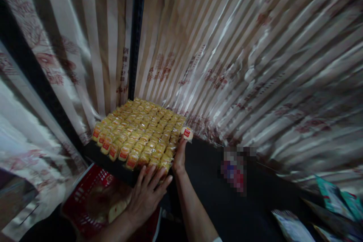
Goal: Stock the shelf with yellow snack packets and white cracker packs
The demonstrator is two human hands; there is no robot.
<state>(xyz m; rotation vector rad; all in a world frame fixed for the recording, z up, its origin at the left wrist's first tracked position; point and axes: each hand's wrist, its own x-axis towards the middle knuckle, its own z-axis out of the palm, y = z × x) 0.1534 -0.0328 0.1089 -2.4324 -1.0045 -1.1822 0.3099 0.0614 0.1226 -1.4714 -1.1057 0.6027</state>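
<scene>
Rows of yellow wrapped packets stand tightly packed left of center on a black shelf, my 2 bare hands at their near right corner. My left hand lies open against the front, fingers lightly spread and gripping nothing. My right hand reaches up the right side, its uppermost digit against 1 pale packet with a red label; its other fingers are hidden, so I cannot tell how far open they are or whether they pinch it. The risk, as I judge it, is the slick wrapping: uneven pressure from my 2 sides could buckle a row, and the pale packet, poorly backed, could slip off the corner. The front row stands near the shelf's edge, above a red basket at lower left, where a toppled packet could drop. A dark post and pleated sheeting limit movement behind; bare shelf right of my right hand offers room, up to the bags at lower right.
</scene>
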